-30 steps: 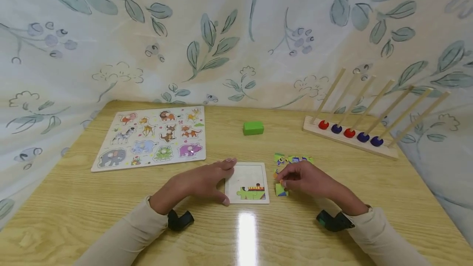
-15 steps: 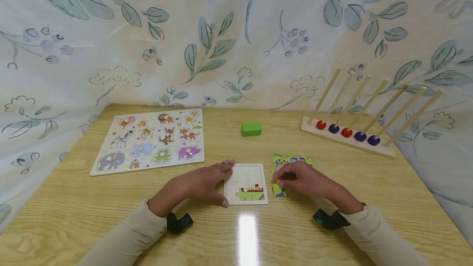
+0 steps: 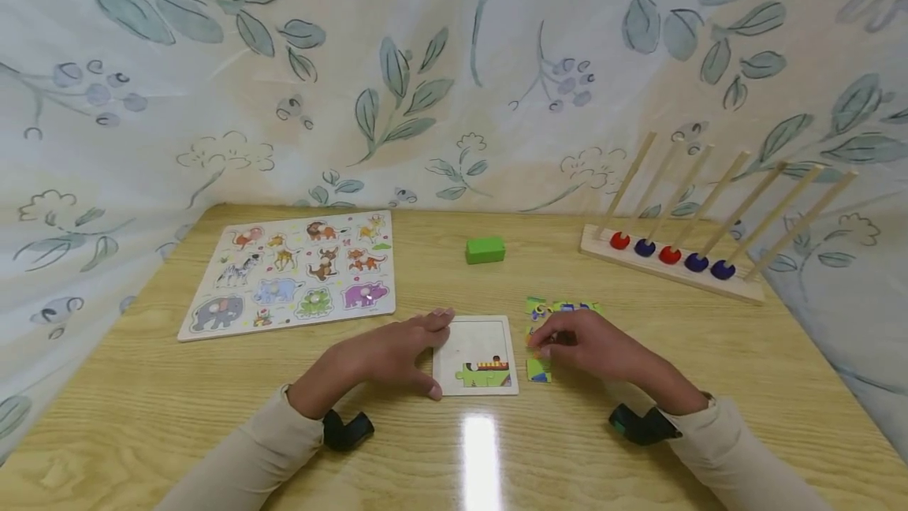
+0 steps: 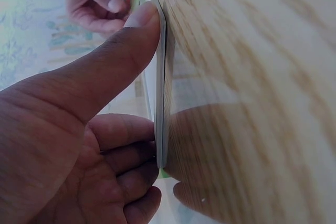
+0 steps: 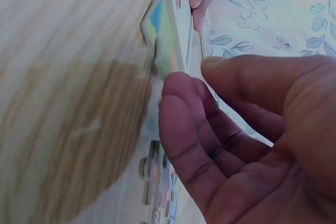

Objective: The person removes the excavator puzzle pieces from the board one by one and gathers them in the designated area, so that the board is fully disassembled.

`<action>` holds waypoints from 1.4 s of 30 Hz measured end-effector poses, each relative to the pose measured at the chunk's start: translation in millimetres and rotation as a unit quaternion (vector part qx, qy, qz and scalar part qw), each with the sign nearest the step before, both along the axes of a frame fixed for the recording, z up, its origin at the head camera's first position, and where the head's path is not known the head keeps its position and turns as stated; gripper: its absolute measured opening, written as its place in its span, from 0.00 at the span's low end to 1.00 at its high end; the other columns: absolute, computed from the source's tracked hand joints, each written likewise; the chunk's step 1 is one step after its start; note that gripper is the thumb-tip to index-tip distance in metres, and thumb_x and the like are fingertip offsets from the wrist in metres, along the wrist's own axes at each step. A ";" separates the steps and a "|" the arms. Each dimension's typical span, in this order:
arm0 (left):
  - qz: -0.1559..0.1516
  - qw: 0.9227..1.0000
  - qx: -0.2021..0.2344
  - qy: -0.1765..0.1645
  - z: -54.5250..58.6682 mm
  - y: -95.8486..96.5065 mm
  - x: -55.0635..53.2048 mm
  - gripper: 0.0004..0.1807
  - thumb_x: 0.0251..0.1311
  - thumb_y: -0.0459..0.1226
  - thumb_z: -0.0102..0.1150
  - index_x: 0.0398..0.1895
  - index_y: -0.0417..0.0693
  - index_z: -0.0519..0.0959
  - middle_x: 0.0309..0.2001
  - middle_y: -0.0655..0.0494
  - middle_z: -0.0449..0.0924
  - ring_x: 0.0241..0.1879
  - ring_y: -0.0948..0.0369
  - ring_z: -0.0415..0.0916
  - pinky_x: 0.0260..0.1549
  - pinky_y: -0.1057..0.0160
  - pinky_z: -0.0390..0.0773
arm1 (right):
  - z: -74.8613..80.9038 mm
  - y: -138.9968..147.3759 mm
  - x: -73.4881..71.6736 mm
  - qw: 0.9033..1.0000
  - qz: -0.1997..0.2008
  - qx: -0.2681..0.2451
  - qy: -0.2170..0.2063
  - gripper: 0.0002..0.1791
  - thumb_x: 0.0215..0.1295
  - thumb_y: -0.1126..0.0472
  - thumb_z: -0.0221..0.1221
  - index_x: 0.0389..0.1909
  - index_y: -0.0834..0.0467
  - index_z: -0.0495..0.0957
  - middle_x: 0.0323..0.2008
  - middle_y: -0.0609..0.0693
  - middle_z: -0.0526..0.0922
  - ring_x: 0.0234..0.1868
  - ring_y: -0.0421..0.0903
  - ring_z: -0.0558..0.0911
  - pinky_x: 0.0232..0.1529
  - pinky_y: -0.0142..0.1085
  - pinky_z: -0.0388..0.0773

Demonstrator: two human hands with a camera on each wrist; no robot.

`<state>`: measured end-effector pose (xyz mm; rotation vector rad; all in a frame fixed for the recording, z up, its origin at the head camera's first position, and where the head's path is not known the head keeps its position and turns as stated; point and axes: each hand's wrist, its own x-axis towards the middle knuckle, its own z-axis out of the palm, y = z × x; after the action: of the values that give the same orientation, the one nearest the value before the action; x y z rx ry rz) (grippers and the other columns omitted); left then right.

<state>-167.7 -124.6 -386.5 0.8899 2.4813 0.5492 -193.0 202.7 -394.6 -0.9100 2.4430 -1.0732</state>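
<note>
A square wooden puzzle tray [image 3: 477, 340] lies in front of me. A few joined green pieces with a train picture [image 3: 485, 378] fill its lower right part. My left hand [image 3: 390, 352] holds the tray by its left side; in the left wrist view the thumb [image 4: 142, 17] is on one edge and the bent fingers touch further along. To the tray's right, my right hand [image 3: 592, 344] hovers low over loose jigsaw pieces [image 3: 539, 370], its fingers bent. In the right wrist view a gap shows between thumb and fingertips, with a green and blue piece [image 5: 164, 38] just beyond them.
An animal peg puzzle board [image 3: 294, 270] lies at the back left. A green block [image 3: 485, 251] stands behind the tray. At the back right is a wooden rod stand [image 3: 674, 262] with red and blue beads. A patterned cloth [image 3: 454, 101] hangs behind the table.
The right hand stays over the loose pieces with only a slight shift of its fingers. The left hand and the tray keep their places; the head view moves slightly.
</note>
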 end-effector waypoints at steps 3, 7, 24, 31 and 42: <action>-0.003 1.000 -0.002 0.003 -0.1 0.3 0.1 0.50 0.54 0.50 0.70 0.74 0.39 0.56 0.77 0.53 0.42 0.75 0.55 0.38 0.69 0.53 0.51 | 0.1 1.8 0.6 1.000 -0.016 -0.001 -0.005 0.09 0.65 0.68 0.61 0.44 0.58 0.84 0.44 0.48 0.83 0.37 0.42 0.75 0.35 0.31 0.75; -0.004 1.000 -0.004 0.006 1.1 0.7 0.7 0.50 0.54 0.49 0.70 0.74 0.39 0.56 0.77 0.53 0.42 0.75 0.55 0.38 0.69 0.53 0.51 | -0.3 1.9 -0.1 1.000 -0.018 -0.010 -0.015 0.09 0.66 0.69 0.60 0.44 0.59 0.84 0.44 0.49 0.83 0.36 0.42 0.74 0.33 0.30 0.75; -0.007 1.000 -0.003 0.010 -0.6 1.2 1.7 0.49 0.55 0.49 0.70 0.74 0.38 0.56 0.77 0.51 0.42 0.75 0.54 0.39 0.69 0.53 0.51 | 8.0 -14.3 1.3 0.994 0.002 -0.079 -0.081 0.12 0.73 0.67 0.52 0.47 0.66 0.82 0.42 0.56 0.83 0.39 0.50 0.83 0.40 0.36 0.81; -0.004 1.000 -0.010 0.010 -0.5 0.8 1.1 0.50 0.54 0.50 0.69 0.74 0.39 0.56 0.77 0.53 0.42 0.75 0.55 0.39 0.69 0.54 0.51 | 12.3 -24.1 1.8 0.991 0.037 -0.082 -0.101 0.13 0.72 0.66 0.52 0.49 0.68 0.81 0.45 0.56 0.84 0.44 0.52 0.82 0.44 0.35 0.80; -0.001 1.000 -0.013 0.015 -0.1 1.5 0.0 0.49 0.54 0.51 0.69 0.74 0.39 0.58 0.77 0.54 0.42 0.75 0.55 0.39 0.69 0.54 0.51 | 9.6 -43.9 1.3 0.991 0.080 -0.057 -0.095 0.13 0.71 0.66 0.54 0.50 0.67 0.81 0.46 0.55 0.84 0.40 0.43 0.79 0.40 0.32 0.78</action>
<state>-167.7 -123.2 -386.6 0.8961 2.5075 0.5043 -191.6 158.8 -385.0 -0.9729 2.1341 -1.1925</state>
